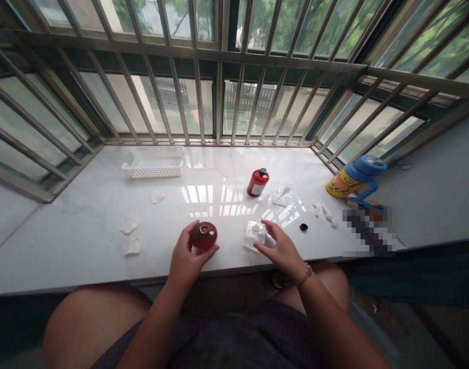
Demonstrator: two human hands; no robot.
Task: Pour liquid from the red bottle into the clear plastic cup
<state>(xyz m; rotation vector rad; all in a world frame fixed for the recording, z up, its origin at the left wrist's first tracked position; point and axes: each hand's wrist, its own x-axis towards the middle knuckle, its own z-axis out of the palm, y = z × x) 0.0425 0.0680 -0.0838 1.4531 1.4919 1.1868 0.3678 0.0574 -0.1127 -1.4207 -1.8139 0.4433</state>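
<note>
My left hand (187, 259) curls around a round, dark red bottle (204, 236) near the counter's front edge. The bottle stands upright, and its uncapped neck faces up. To the right, the thumb and fingers of my right hand (285, 250) grip a clear square bottle (255, 232) with a round neck on top. A small black cap (303, 227) lies on the counter to the right of that hand. Farther back stands a red bottle (258, 183) with a black cap and a white label. Beside it sits a clear, flat item (282, 195) that I cannot make out.
A white plastic basket (154, 169) stands at the back left. Crumpled white tissues (133, 246) are scattered on the left, with more white scraps (323, 211) on the right. A yellow and blue water bottle (352, 179) stands at the right. Metal bars (198, 102) line the window.
</note>
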